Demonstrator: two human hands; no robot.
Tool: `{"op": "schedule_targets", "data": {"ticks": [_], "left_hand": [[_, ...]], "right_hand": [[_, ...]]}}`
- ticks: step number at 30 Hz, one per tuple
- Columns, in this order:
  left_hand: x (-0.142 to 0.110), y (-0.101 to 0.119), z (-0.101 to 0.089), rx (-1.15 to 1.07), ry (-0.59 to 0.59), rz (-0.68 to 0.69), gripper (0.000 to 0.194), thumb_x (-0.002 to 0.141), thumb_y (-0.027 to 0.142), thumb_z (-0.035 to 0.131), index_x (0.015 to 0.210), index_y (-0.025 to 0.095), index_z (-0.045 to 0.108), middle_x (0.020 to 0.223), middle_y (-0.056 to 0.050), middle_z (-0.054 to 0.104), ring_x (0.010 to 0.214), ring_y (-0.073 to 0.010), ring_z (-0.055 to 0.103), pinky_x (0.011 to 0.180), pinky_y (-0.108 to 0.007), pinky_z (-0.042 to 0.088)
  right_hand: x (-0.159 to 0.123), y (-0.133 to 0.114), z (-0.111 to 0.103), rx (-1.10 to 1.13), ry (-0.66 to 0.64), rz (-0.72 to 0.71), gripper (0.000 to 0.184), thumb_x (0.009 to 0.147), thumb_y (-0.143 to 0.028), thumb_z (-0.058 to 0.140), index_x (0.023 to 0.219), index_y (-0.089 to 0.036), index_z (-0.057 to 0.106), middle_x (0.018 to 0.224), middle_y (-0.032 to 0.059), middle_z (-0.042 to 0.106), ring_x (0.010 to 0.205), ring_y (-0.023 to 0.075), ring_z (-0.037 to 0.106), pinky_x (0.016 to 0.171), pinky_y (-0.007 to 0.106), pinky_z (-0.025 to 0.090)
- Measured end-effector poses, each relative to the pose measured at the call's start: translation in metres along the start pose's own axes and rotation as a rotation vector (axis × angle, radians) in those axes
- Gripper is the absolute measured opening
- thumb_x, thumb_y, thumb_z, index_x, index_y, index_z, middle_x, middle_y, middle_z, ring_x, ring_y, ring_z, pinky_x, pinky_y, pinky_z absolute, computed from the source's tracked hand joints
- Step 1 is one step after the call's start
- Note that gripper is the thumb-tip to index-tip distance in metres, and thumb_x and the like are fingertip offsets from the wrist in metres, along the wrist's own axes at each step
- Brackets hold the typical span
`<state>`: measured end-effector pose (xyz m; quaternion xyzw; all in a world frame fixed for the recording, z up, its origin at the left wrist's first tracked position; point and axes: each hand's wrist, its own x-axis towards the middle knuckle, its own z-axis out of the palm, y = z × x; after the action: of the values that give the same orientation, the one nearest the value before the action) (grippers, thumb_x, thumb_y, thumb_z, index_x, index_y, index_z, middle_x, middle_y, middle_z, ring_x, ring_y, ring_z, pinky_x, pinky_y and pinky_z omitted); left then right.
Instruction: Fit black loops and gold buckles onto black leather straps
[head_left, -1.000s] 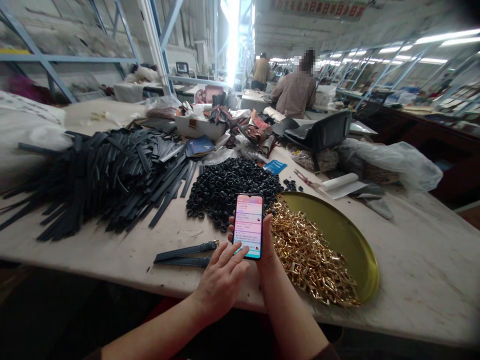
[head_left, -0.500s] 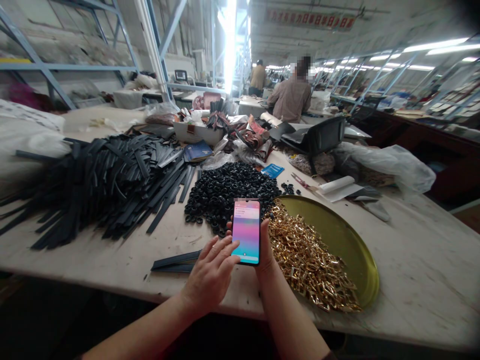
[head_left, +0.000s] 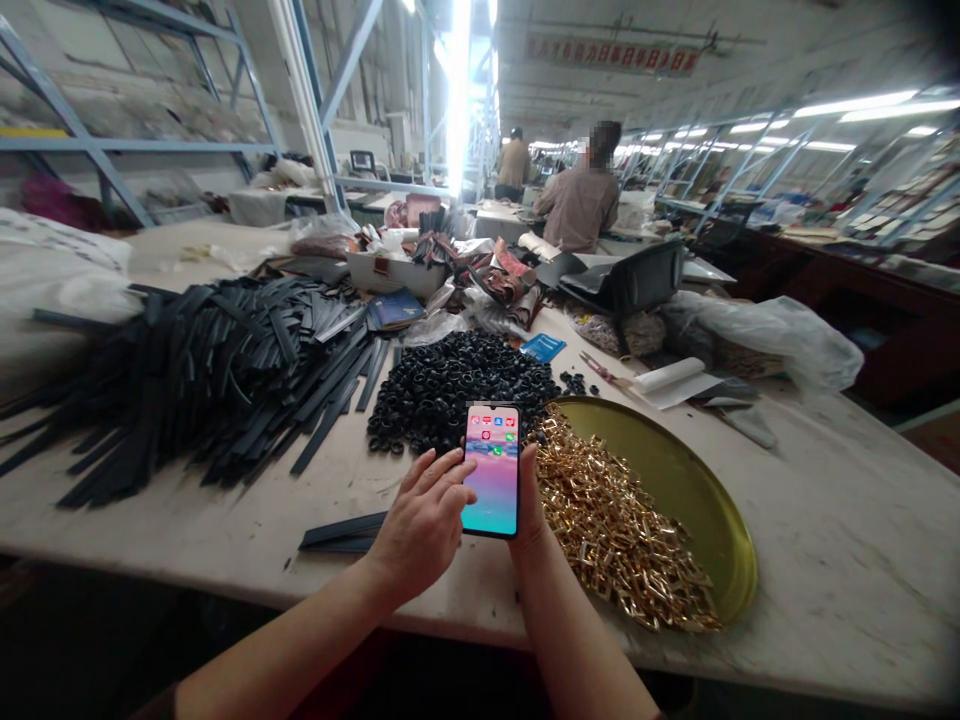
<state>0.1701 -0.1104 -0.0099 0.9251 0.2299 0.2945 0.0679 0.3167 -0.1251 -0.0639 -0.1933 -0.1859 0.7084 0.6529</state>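
A smartphone (head_left: 491, 480) with a lit pink and blue home screen is held upright in my right hand (head_left: 531, 505), whose thumb lies along its right edge. My left hand (head_left: 424, 515) reaches across from the left with its fingers stretched out, the fingertips at the left side of the screen. Whether they touch the glass I cannot tell. Behind the phone lies a heap of small black loops (head_left: 457, 385). Gold metal buckles (head_left: 615, 520) fill much of a round golden tray (head_left: 697, 480) to the right. Two black strips (head_left: 341, 532) rest beside my left hand.
A big pile of black strips (head_left: 225, 370) covers the table's left side. Farther back are a blue packet (head_left: 543, 347), scissors (head_left: 604, 368), a white roll (head_left: 671, 372), plastic bags (head_left: 795, 340) and a box of scraps (head_left: 394, 272). Two people work in the background, one in a brown shirt (head_left: 577, 205).
The phone's screen has gone from a page with a notification to a home screen with app icons. My left fingers have shifted slightly up beside the screen.
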Motion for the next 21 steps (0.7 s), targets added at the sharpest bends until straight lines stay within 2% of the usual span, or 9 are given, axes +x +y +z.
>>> {"op": "schedule_targets", "data": {"ticks": [9, 13, 21], "left_hand": [[0.005, 0.000, 0.001, -0.004, -0.001, 0.001, 0.024, 0.074, 0.003, 0.041, 0.086, 0.019, 0.055, 0.119, -0.005, 0.059, 0.120, -0.0205, 0.043, 0.103, -0.045, 0.027], [0.007, 0.003, 0.002, -0.010, -0.008, 0.003, 0.025, 0.074, 0.002, 0.040, 0.086, 0.018, 0.055, 0.119, -0.006, 0.058, 0.121, -0.0205, 0.043, 0.103, -0.044, 0.027], [0.012, 0.003, 0.003, -0.012, 0.012, 0.021, 0.026, 0.073, 0.001, 0.040, 0.087, 0.018, 0.054, 0.119, -0.005, 0.059, 0.121, -0.0202, 0.041, 0.104, -0.045, 0.026]], "right_hand": [[-0.001, 0.001, -0.001, 0.007, 0.036, -0.060, 0.066, 0.071, -0.072, 0.037, 0.101, -0.017, 0.060, 0.090, 0.0091, 0.067, 0.093, 0.0278, 0.061, 0.082, 0.045, 0.047], [-0.001, 0.000, -0.001, 0.020, 0.018, -0.025, 0.067, 0.069, -0.074, 0.037, 0.099, -0.018, 0.061, 0.091, 0.0099, 0.067, 0.096, 0.0288, 0.059, 0.084, 0.046, 0.046], [-0.001, 0.001, -0.002, 0.013, 0.065, -0.053, 0.067, 0.071, -0.071, 0.038, 0.104, -0.017, 0.060, 0.099, 0.0101, 0.066, 0.099, 0.0273, 0.058, 0.085, 0.043, 0.046]]}}
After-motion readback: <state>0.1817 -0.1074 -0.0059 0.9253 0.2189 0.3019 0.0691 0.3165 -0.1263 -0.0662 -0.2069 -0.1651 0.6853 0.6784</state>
